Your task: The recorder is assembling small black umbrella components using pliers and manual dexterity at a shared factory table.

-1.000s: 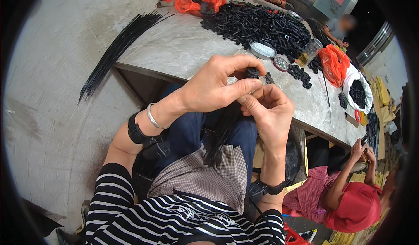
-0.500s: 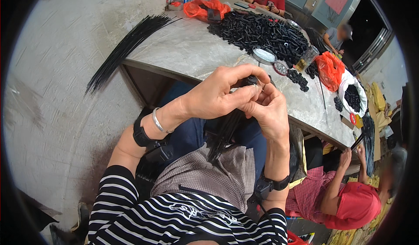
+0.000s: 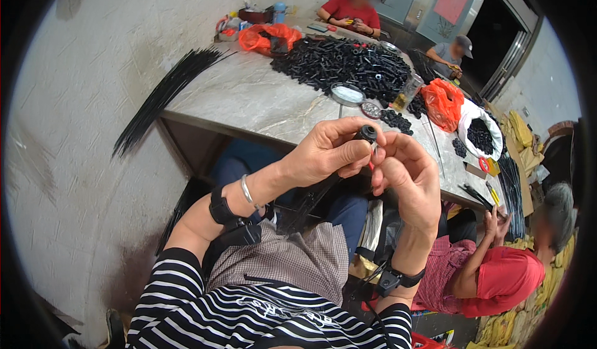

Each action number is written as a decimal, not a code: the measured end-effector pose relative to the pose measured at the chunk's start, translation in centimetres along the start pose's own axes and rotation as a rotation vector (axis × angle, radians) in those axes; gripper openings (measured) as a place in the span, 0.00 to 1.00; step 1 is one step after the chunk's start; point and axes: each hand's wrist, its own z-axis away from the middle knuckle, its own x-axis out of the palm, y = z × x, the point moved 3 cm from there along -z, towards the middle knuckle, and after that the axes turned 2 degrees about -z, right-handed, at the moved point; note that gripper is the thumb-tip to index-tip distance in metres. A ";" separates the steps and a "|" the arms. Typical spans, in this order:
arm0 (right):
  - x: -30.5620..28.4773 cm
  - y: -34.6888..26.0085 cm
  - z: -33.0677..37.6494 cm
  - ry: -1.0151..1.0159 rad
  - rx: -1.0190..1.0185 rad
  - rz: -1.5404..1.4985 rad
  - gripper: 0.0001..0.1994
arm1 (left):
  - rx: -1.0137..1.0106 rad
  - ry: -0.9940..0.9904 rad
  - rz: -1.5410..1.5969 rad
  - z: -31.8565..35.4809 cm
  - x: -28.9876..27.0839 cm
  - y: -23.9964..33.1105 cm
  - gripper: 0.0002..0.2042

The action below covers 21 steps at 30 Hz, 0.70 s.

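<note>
My left hand (image 3: 329,153) is closed around a short black cylindrical piece (image 3: 367,132), a round opening showing at its top end. Beside it my right hand (image 3: 411,178) is closed, its fingertips meeting the left ones at the piece. Something small and red (image 3: 373,162) shows between the right fingers; its kind is mostly hidden. Below my hands, a bundle of thin black strands (image 3: 305,206) lies over my lap; whether it joins the held piece is hidden.
On the grey stone-topped table (image 3: 224,100) lies a big heap of black tubular parts (image 3: 336,60), with a round dish (image 3: 347,94) at its edge. Orange bags (image 3: 443,104), a white sack (image 3: 466,128) and black rods (image 3: 158,97) lie about. A red-sleeved co-worker (image 3: 497,280) sits close right.
My view has shifted, so the table sits further left. The fingers have parted somewhat: the black piece's end and something red now show, and my right hand has turned outward.
</note>
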 end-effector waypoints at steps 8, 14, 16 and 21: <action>-2.7 -1.8 0.2 -0.075 0.101 -0.036 0.12 | 0.170 0.035 -0.398 -1.4 2.6 -0.1 0.18; -4.9 1.5 -0.4 -0.132 0.289 -0.062 0.14 | 0.206 0.046 -0.458 -0.5 1.2 -4.1 0.20; -5.6 2.5 -0.8 -0.147 0.339 -0.069 0.14 | 0.168 0.051 -0.424 -0.2 0.8 -4.9 0.20; -6.0 3.7 -1.4 -0.186 0.432 -0.060 0.10 | 0.090 0.074 -0.343 0.5 -0.1 -6.2 0.20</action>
